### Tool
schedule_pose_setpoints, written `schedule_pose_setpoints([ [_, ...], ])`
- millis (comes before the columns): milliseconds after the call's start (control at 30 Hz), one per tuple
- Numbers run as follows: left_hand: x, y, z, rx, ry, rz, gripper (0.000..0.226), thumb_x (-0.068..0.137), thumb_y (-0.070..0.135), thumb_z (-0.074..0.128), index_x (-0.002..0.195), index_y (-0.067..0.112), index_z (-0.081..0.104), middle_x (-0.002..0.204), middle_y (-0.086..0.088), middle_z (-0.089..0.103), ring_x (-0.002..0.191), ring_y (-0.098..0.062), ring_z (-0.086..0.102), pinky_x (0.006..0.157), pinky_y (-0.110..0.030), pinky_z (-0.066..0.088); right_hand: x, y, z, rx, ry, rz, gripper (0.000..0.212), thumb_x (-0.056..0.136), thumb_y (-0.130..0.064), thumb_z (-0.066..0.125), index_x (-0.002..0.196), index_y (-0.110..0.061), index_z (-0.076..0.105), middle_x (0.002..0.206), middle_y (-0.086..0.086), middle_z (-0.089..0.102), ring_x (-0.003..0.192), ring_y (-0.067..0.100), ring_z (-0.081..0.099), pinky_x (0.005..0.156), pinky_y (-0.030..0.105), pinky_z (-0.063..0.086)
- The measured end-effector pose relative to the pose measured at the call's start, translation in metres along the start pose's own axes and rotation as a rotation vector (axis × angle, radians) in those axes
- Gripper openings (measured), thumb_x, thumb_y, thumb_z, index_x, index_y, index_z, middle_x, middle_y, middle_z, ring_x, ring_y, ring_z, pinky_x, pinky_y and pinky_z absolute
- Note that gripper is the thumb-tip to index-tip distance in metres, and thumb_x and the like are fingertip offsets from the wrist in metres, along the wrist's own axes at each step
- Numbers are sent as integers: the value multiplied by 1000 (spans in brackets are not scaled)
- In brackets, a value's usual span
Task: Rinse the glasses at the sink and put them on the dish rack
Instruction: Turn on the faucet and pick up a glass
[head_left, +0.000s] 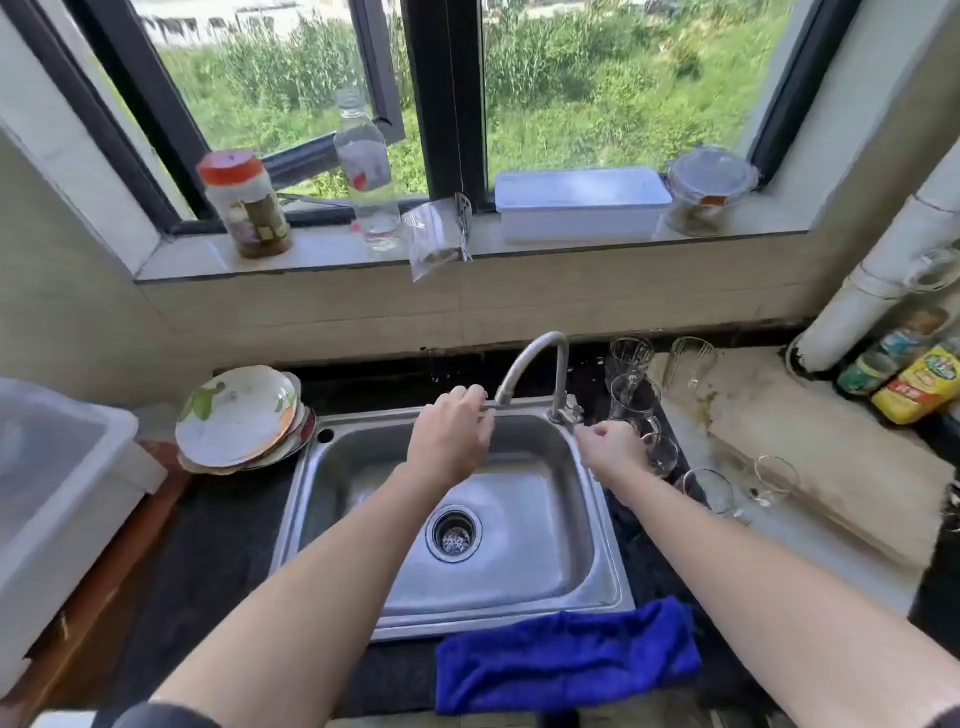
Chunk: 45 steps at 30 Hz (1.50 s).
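Several clear glasses stand to the right of the steel sink (602, 525): two tall ones (629, 358) (691, 364) at the back, and stemmed ones (662, 454) (776, 480) nearer. My left hand (452, 441) hovers palm down over the basin, empty, with fingers spread just under the mouth of the curved tap (535, 358). My right hand (615, 447) reaches to the tap's base, its fingertips pinched on the small tap handle (571, 413), partly covering a stemmed glass behind it. No water stream is visible.
A stack of plates (239, 421) leans left of the sink. A white plastic bin (57, 467) sits at far left. A blue cloth (566, 654) lies at the sink's front edge. Bottles (919, 384) crowd the right corner beside a white pipe. Jars and boxes line the windowsill.
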<state>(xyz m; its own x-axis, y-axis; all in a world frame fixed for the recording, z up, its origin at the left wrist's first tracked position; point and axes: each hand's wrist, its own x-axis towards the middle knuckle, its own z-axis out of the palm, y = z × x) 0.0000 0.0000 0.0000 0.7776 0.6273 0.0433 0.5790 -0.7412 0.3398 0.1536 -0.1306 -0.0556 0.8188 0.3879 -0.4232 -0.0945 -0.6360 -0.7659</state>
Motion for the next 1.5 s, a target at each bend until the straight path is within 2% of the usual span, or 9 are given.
schedule_pose_setpoints([
  [167, 41, 2, 18, -164, 10, -28, 38, 98, 36, 42, 128, 14, 51, 112, -6, 59, 104, -27, 55, 86, -41, 44, 72, 4, 33, 547, -25, 366, 29, 94, -32, 60, 85, -5, 54, 64, 11, 53, 48, 18, 47, 41, 22, 31],
  [333, 58, 0, 41, -188, -10, -11, 25, 100, 32, 38, 106, 15, 55, 94, -1, 58, 88, -24, 53, 72, -38, 41, 130, 9, 54, 860, -44, 586, 45, 100, -48, 42, 101, -4, 53, 74, 13, 50, 51, 18, 42, 39, 21, 36],
  [533, 61, -4, 47, -173, 35, 29, 23, 100, 27, 42, 107, 12, 57, 89, 0, 57, 86, -25, 52, 68, -38, 39, 151, 19, 64, 978, -19, 634, 15, 99, -22, 51, 94, -8, 55, 72, 10, 50, 55, 14, 43, 37, 17, 32],
  [633, 61, -6, 48, -160, 44, 38, 24, 98, 28, 42, 102, 11, 58, 78, 1, 52, 79, -27, 51, 65, -40, 41, 147, 21, 66, 947, -4, 622, 7, 94, -9, 59, 99, -5, 56, 71, 10, 53, 56, 12, 49, 33, 14, 32],
  [900, 63, -13, 53, -178, 27, 26, 35, 95, 38, 33, 89, 12, 55, 73, -5, 52, 71, -27, 46, 59, -37, 33, 145, 25, 69, 825, 52, 579, 28, 92, 0, 60, 118, 9, 55, 90, 19, 63, 60, 13, 56, 37, 18, 38],
  [1100, 60, -14, 46, -225, 27, 107, 22, 98, 32, 43, 98, 17, 59, 83, 3, 59, 82, -24, 51, 69, -36, 38, 117, 15, 59, 615, 61, 490, 29, 92, -29, 66, 86, -4, 52, 72, 12, 56, 55, 18, 50, 45, 25, 34],
  [1167, 52, -17, 42, -216, 63, 110, 25, 96, 32, 44, 106, 16, 61, 90, 1, 62, 85, -24, 52, 73, -37, 40, 98, 13, 54, 452, 83, 389, 28, 94, -31, 61, 83, -6, 56, 73, 9, 60, 58, 18, 54, 44, 26, 40],
  [1333, 35, -13, 34, -163, 249, 178, 24, 89, 23, 48, 100, 8, 62, 86, -8, 59, 78, -27, 52, 68, -41, 46, 38, 17, 28, 119, 79, -22, 17, 93, -22, 56, 81, -19, 67, 79, 4, 72, 71, 20, 68, 75, 40, 57],
  [1500, 15, 17, 38, -189, 221, 282, 17, 82, 11, 53, 96, 6, 62, 84, -9, 59, 76, -29, 54, 63, -40, 47, -14, 23, -35, -184, 283, -349, 16, 90, -26, 59, 98, -21, 73, 87, -5, 72, 79, 15, 65, 69, 29, 51],
])
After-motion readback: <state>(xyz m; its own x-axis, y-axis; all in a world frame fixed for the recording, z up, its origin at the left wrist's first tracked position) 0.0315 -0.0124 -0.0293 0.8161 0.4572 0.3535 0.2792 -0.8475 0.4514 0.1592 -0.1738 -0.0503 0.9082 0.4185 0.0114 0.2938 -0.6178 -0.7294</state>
